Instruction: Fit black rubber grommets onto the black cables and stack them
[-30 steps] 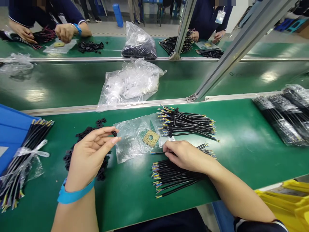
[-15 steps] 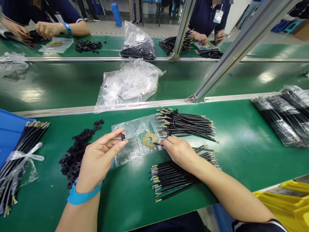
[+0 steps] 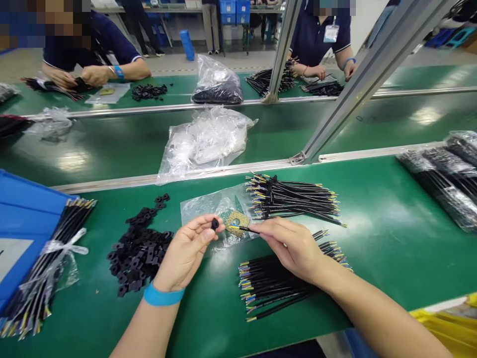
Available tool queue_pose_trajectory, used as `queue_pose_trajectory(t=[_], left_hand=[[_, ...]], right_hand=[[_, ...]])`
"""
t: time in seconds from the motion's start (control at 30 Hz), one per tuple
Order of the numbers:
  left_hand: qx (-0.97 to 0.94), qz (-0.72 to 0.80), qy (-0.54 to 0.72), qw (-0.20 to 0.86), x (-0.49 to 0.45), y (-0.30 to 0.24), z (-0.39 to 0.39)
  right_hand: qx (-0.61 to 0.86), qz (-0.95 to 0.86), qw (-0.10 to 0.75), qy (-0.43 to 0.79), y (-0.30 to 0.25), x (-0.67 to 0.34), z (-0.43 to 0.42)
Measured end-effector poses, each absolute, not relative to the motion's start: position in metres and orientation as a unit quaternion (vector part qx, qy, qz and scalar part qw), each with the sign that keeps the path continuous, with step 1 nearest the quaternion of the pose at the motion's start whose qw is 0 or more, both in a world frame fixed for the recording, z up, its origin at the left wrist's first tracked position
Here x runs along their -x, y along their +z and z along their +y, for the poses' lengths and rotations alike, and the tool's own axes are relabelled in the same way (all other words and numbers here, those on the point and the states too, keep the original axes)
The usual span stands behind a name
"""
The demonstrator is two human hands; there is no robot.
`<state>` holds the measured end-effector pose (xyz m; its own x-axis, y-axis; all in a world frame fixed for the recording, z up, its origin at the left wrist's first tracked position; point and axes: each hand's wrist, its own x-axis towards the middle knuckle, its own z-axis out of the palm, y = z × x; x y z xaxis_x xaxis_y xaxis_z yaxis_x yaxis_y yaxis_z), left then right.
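You face one green conveyor belt [image 3: 376, 258], smooth and glossy, and everything here sits on it. At its left end, one blue plastic tray [image 3: 26, 214] lies under one bundle of black cables [image 3: 44, 268], cinched with a clear plastic tie. At its right end, several bagged cable bundles [image 3: 443, 184] lie in crinkled black-and-clear wrap; you can't count them exactly. Mid-belt you have two loose piles of black cables with stripped yellow, blue and red tips: the far pile [image 3: 294, 199] near the back edge and the near pile [image 3: 276, 283] toward the front edge. Left of centre lies one heap of flat black rubber grommets [image 3: 139, 253], too many to count. At the belt's centre, one clear plastic bag [image 3: 201, 206] lies flat under one square, cork-like gasket [image 3: 236, 223] with a round hole.

Your hands are apart but close, above the belt's centre. Your left hand [image 3: 184, 253], wearing one blue wristband [image 3: 163, 297], pinches one black rubber grommet [image 3: 215, 224]. Your right hand [image 3: 294, 246] pinches one black cable [image 3: 244, 229], its coloured tip just beside that grommet.
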<state>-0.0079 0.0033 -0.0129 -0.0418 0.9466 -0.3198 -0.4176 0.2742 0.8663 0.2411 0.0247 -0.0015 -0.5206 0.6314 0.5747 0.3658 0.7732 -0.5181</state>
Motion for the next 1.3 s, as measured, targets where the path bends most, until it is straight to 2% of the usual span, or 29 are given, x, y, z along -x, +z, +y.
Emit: queue_pose_trajectory(t=[0.37, 0.6, 0.77, 0.9, 1.1, 1.3], left_hand=[[-0.241, 0.456, 0.516, 0.684, -0.004, -0.012, -0.001], [-0.294, 0.471, 0.514, 0.654, -0.004, -0.012, -0.002], [-0.369, 0.525, 0.465, 0.61, -0.007, -0.012, -0.006], [-0.416, 0.528, 0.449, 0.589, -0.012, -0.011, -0.01], [-0.499, 0.486, 0.506, 0.509, -0.018, -0.007, -0.015], [-0.597, 0.417, 0.522, 0.443, -0.014, -0.003, -0.013]], right_hand=[[0.282, -0.864, 0.409, 0.081, -0.009, -0.236, 0.015], [0.278, -0.894, 0.349, 0.029, 0.0, -0.241, 0.011], [0.259, -0.906, 0.333, -0.014, 0.007, -0.242, 0.01], [0.248, -0.899, 0.361, 0.009, 0.006, -0.241, 0.009], [0.249, -0.872, 0.42, 0.043, 0.0, -0.237, 0.005], [0.275, -0.839, 0.404, 0.238, 0.006, -0.232, 0.004]])
